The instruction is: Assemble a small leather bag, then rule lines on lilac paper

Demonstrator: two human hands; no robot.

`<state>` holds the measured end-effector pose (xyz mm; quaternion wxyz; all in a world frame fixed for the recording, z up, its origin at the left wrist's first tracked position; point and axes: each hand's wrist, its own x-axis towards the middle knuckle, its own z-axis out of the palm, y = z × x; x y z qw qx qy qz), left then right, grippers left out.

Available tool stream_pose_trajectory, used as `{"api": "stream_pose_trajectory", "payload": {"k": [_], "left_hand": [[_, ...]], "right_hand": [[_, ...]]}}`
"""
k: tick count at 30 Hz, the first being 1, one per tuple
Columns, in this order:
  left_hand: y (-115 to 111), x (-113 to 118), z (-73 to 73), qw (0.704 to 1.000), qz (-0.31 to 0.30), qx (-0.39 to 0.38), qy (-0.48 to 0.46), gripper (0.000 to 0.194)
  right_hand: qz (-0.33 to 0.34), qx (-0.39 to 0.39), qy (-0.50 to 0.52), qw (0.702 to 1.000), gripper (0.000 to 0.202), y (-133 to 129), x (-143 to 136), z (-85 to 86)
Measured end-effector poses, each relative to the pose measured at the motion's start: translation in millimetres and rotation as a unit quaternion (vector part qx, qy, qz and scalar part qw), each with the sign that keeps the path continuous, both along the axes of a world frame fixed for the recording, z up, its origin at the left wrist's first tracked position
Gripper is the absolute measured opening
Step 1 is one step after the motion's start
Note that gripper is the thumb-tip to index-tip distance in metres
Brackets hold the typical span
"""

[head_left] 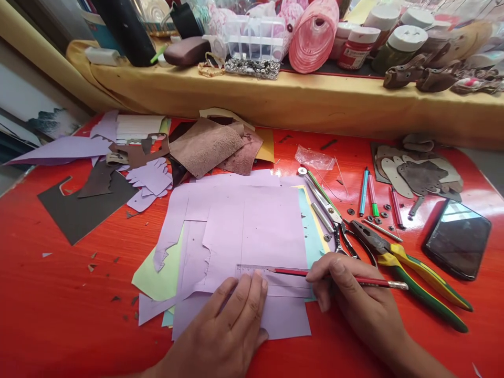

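My left hand lies with its fingers stretched flat, pressing a clear ruler onto a sheet of purple paper. Thin straight lines run across this sheet, and its left edge is cut in a jagged shape. A red and black pencil is gripped in my right hand, its point touching or very near the paper along the ruler's upper edge. Beneath the purple sheet lie more purple pieces, a light green sheet and a light blue sheet. My fingers hide part of the ruler.
Right of the paper lie scissors, pliers, several markers and a phone. Brown leather pieces and purple paper scraps are behind and left. Jars line a cloth-covered ledge at the back.
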<state>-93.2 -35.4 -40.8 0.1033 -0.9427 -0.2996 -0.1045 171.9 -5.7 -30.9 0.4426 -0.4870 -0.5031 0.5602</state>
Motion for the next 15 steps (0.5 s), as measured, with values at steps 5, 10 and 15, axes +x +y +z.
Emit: {"api": "stream_pose_trajectory", "payload": {"k": [5, 10, 15], "left_hand": [[-1, -6, 1.3, 1.000, -0.010, -0.027, -0.003, 0.044], [0, -5, -5.7, 0.996, -0.002, -0.062, -0.060, 0.042], [-1, -4, -8.9, 0.994, 0.009, -0.073, -0.074, 0.044]], "right_hand": [[-0.021, -0.001, -0.008, 1.000, 0.048, 1, 0, 0.8], [-0.039, 0.022, -0.022, 0.999, 0.046, 4, 1, 1.7], [-0.049, 0.030, -0.020, 0.998, 0.045, 3, -2, 5.3]]}}
